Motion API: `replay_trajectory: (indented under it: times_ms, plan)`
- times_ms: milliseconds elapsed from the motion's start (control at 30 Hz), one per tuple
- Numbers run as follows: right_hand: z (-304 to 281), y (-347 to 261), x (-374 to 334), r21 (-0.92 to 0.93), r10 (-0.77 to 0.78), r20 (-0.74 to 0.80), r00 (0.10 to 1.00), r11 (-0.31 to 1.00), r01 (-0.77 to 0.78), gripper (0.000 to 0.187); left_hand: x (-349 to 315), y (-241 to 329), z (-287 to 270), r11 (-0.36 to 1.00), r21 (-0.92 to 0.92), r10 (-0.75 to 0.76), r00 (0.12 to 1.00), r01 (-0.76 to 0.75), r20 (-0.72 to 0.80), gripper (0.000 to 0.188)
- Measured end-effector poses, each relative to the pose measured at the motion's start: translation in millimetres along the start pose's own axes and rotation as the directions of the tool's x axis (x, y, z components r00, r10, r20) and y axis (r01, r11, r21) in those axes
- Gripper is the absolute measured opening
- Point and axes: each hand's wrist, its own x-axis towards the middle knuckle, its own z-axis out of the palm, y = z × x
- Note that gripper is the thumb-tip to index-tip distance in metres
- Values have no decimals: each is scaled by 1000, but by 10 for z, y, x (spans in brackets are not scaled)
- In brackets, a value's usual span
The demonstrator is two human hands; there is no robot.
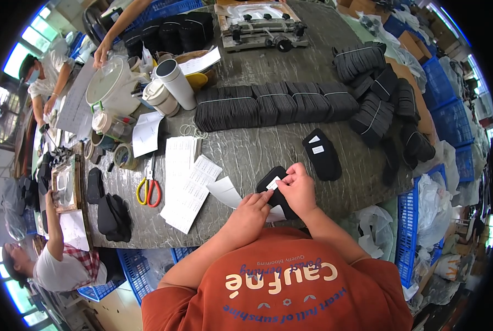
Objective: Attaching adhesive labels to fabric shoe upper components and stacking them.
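Observation:
A black insole-shaped pad (265,177) lies on the table in front of me, with a small white sticker (272,185) on it. My right hand (298,190) is closed in a pinch at the sticker's right edge. Beside it, my left hand (252,209) rests flat, its fingers stretched out and the fingertips touching the pad by the sticker. A white label sheet (225,192) lies left of the pad, partly under my left hand. Another black pad (322,157) with two white stickers lies to the upper right. My hands cover the pad's lower part.
Tied black pad bundles (274,105) form a row behind, with more bundles (372,113) piled right. Printed sheets (188,185), scissors (149,187), a white tumbler (175,83) and a bucket (111,88) stand or lie left. A co-worker (59,254) works at the left edge.

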Motion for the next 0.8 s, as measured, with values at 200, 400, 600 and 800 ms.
replay_trajectory:
  times_ms: [200,400,600,800]
  plan:
    - [-11,-10,20,-96,-25,7,1000,995,25,31,8,2,0,1000,2,5,1000,-5,-16,23]
    - [-72,-102,67,-305,-129,-18,991,945,117,30,-8,-16,23,1000,7,-12,1000,12,-7,23]
    - [-62,51,98,-263,-328,-78,941,917,298,20,-48,-31,-10,999,-42,21,1000,-20,19,16]
    - [-173,81,180,-162,-255,-58,965,956,243,19,-136,-74,36,993,-106,-37,998,42,49,12]
